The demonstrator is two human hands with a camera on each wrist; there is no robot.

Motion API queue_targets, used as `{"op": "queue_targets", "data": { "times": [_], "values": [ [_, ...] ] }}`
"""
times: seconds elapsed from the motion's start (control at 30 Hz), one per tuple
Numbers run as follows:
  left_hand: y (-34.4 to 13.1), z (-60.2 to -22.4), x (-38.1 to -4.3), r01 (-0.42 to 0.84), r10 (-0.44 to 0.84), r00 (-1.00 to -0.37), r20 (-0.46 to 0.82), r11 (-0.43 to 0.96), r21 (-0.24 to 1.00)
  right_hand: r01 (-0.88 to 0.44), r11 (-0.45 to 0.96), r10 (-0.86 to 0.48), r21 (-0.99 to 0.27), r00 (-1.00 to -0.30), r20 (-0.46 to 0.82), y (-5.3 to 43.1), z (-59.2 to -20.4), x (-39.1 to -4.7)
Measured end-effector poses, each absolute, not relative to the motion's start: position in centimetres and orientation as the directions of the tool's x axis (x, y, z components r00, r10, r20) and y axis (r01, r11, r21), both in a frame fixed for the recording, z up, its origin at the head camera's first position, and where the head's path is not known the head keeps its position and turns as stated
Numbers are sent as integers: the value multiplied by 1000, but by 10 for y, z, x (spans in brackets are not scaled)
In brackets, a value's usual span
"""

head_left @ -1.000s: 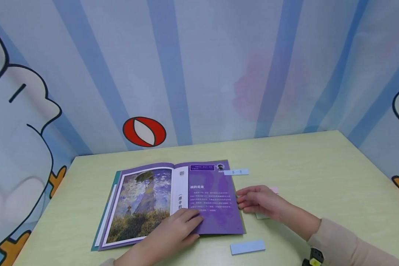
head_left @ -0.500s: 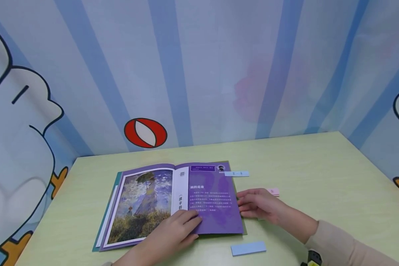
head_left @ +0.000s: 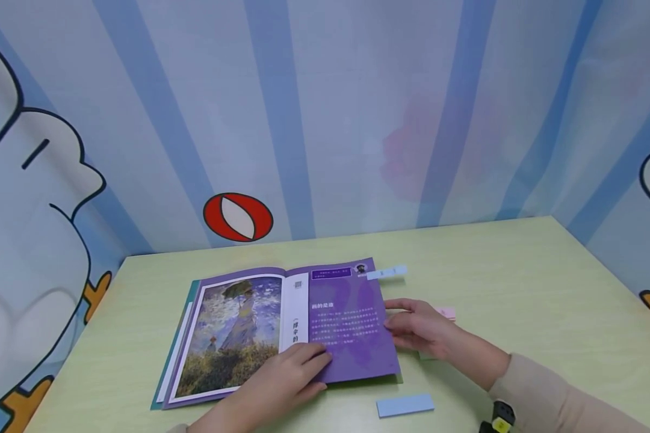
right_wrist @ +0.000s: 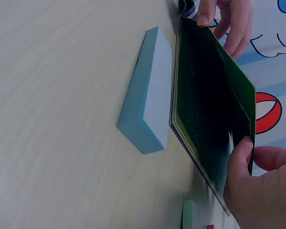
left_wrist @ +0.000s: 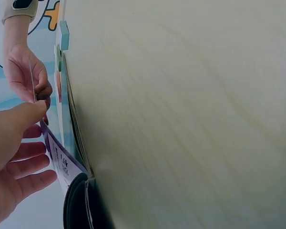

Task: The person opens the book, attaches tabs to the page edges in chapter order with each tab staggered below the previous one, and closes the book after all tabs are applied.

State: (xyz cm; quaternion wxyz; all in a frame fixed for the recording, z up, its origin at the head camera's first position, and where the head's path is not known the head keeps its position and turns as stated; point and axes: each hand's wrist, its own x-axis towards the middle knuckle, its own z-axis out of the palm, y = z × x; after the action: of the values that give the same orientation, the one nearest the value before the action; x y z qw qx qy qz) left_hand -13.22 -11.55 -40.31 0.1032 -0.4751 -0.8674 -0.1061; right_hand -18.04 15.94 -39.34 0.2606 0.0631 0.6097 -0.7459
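Observation:
An open book lies on the table, a painting of a figure with a parasol on its left page (head_left: 233, 343) and white print on its purple right page (head_left: 352, 364). My right hand (head_left: 419, 328) pinches that page's outer edge between thumb and fingers; the right wrist view shows the page lifted, with a gap beneath it. My left hand (head_left: 276, 379) rests on the lower part of the book near the fold, fingers loosely extended. A pale blue sticky tab (head_left: 387, 272) with writing sticks out from the page's upper right edge.
A blue sticky-note pad (head_left: 405, 405) lies in front of the book. A pink pad (head_left: 446, 313) and a green pad (head_left: 427, 355) are partly hidden behind my right hand. A patterned curtain (head_left: 346, 120) stands behind the pale table (head_left: 547, 282).
My right fingers, earlier at the page's edge, now pinch it. The right page's outer side has risen and its blue tab tilts upward. The left hand stays nearly in place.

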Motion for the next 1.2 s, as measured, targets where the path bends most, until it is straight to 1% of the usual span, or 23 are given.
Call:
{"op": "queue_targets", "data": {
  "times": [0.23, 0.7, 0.77, 1.0, 1.2],
  "values": [
    [-114, -403, -132, 815, 788, -580, 208, 567, 123, 446, -124, -321, -887, -863, -389, 160, -389, -181],
    [-109, -406, -134, 786, 767, -618, 172, 597, 161, 397, -68, -316, -915, -879, -358, 160, -382, -183],
    [-107, -405, -135, 771, 758, -634, 151, 606, 196, 392, -70, -328, -917, -877, -350, 160, -381, -183],
    [-96, -403, -141, 646, 680, -729, 84, 641, 414, 373, -73, -375, -925, -870, -321, 159, -378, -183],
    [-76, -403, -146, 590, 652, -754, 83, 615, 524, 356, -84, -388, -931, -872, -299, 156, -379, -180]
  ]
}}
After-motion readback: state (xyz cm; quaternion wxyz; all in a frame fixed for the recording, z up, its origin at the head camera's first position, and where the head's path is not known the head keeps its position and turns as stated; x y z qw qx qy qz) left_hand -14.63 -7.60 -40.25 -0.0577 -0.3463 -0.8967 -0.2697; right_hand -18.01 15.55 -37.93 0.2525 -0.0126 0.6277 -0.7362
